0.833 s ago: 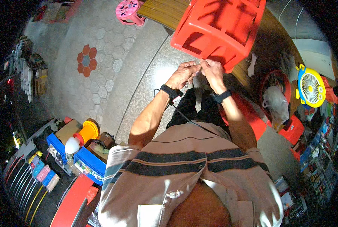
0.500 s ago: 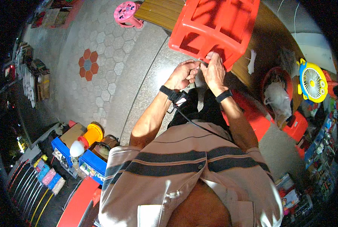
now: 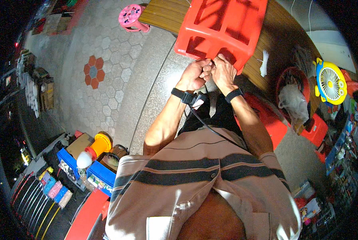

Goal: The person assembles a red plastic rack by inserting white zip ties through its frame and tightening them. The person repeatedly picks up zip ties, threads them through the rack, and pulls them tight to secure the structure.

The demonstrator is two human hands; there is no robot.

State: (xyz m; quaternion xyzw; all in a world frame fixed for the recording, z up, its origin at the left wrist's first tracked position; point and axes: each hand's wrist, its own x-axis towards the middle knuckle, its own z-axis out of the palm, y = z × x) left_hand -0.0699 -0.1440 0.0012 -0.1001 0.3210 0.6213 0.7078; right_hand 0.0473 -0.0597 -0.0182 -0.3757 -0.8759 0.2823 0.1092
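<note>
A red plastic crate-like piece with large openings lies on the brown wooden table. Both hands meet at its near lower edge. My left hand is closed, thumb and fingers pinched close to the edge. My right hand is closed beside it, with its fingertips against the red plastic near an opening. Whatever is pinched between the fingers is too small to make out. To the right of the hands, a bundle of thin white strips lies on the table.
A pink stool stands at the far left of the table. At right are a red basin with a clear plastic bag and a yellow fan. Blue boxes of goods sit at lower left, near a yellow-and-red lamp-like object.
The view has shifted slightly, so the red piece appears a little further left. My hands stay at its edge; the left fingers are curled in more tightly.
</note>
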